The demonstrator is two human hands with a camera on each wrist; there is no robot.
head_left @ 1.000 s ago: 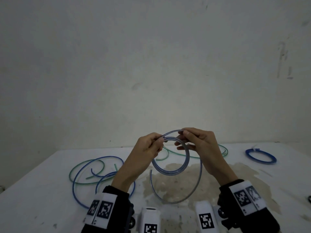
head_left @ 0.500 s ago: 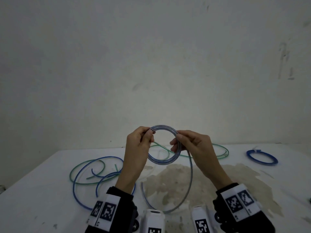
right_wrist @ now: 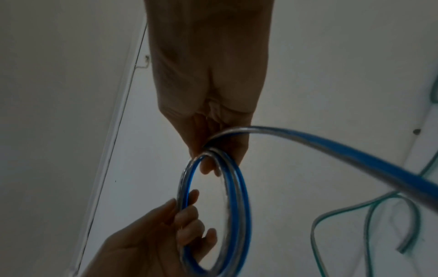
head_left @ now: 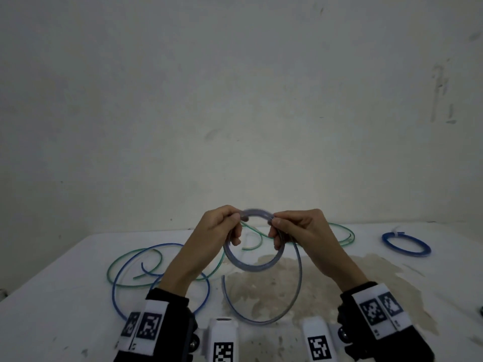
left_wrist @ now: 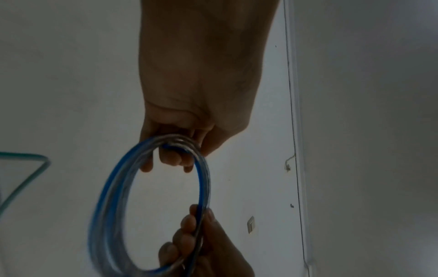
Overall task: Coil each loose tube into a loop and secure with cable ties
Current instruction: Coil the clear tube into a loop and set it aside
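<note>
I hold a clear tube with a blue stripe [head_left: 251, 265] coiled into a small loop above the white table [head_left: 52, 309]. My left hand [head_left: 230, 226] pinches the loop's upper left and my right hand [head_left: 279, 228] pinches its upper right. The tube's free tail [head_left: 295, 296] hangs from my right hand and curves down to the table. In the left wrist view the coil [left_wrist: 113, 196] runs from my left hand [left_wrist: 175, 151] down to my right hand's fingers [left_wrist: 189, 230]. In the right wrist view the tail [right_wrist: 343, 151] leaves the coil [right_wrist: 237, 187] to the right.
Loose blue and green tubes [head_left: 122, 273] lie tangled on the left of the table. Another green tube [head_left: 345, 233] lies behind my right hand. A tied blue coil [head_left: 405, 244] sits at the far right. A brownish stain [head_left: 326, 278] marks the table's middle.
Both hands have shifted round the loop and closed in at its top. The coil has gained turns and the hanging tail has grown shorter.
</note>
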